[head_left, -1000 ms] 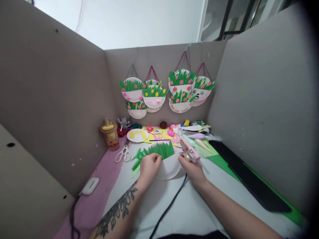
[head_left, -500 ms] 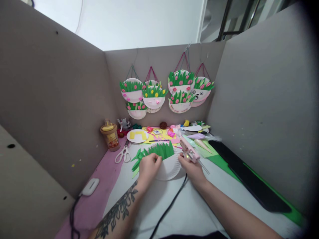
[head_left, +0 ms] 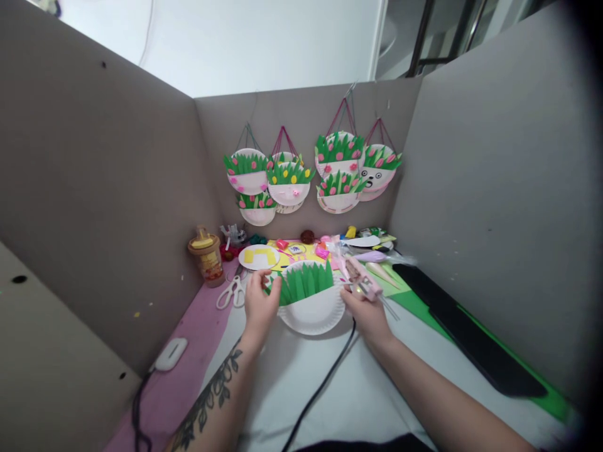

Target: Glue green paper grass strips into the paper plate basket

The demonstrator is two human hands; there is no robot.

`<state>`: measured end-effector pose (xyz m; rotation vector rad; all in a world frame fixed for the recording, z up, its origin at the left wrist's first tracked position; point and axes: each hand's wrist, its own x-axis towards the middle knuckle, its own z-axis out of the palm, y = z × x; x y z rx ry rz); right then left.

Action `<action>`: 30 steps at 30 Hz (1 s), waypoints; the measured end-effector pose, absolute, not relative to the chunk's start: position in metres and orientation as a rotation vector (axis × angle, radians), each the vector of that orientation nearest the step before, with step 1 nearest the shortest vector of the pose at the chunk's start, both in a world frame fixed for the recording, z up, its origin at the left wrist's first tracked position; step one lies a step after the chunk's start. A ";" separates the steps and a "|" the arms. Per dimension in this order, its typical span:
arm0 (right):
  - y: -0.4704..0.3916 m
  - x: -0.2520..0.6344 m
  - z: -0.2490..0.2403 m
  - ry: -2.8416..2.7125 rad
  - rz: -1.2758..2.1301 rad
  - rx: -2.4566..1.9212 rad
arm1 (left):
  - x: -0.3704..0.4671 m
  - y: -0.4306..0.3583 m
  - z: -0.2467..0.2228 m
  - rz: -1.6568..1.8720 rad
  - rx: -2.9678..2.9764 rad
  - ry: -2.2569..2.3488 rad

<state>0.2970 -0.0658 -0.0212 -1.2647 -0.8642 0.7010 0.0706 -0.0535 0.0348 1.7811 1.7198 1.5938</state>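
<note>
- Left hand [head_left: 262,300]: centre-left of frame, at left edge of plate [head_left: 313,314]. Thumb and fingers curled, narrow gap between, bit of green showing there. Can't tell from this angle if actually gripping.
- Right hand [head_left: 371,317]: right of centre, wrapped round pink glue gun [head_left: 367,281], fingertips at right rim of plate. Small yellow light lit on gun body.
- Plate: frame centre, between both hands, tilted up toward camera. Green paper grass [head_left: 305,284] across upper part, white lower half plain.
- Black cord [head_left: 325,388]: from under right hand down to bottom edge of frame.
- Scissors [head_left: 230,294]: white handles just left of left hand.
- Cup [head_left: 207,258]: brown, left of scissors, near left wall.
- Rear plate [head_left: 257,267]: behind left hand, yellow pieces on it.
- Baskets [head_left: 288,193]: upper centre, hung on back wall, green grass plus pink or yellow flowers.
- Black slab [head_left: 475,336]: lower right, lying on green sheet [head_left: 556,405].
</note>
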 end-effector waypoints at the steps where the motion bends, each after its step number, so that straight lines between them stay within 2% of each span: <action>1: -0.063 0.298 -0.019 -0.796 0.741 -1.232 | 0.069 -0.049 0.031 1.604 1.697 1.671; 6: -0.048 0.305 -0.010 -0.470 0.816 -1.062 | 0.070 -0.030 0.005 1.337 1.361 1.415; 13: -0.040 0.310 -0.016 -0.567 0.753 -1.010 | 0.079 -0.026 -0.008 1.126 1.400 1.019; 25: -0.047 0.320 -0.014 -0.806 0.611 -1.328 | 0.076 -0.037 0.001 0.916 1.373 1.133; 28: -0.058 0.323 -0.001 -0.901 0.417 -1.334 | 0.077 -0.037 0.004 1.073 1.158 1.113; 30: -0.066 0.329 0.016 -1.023 0.155 -1.331 | 0.078 -0.036 0.005 1.143 0.954 1.074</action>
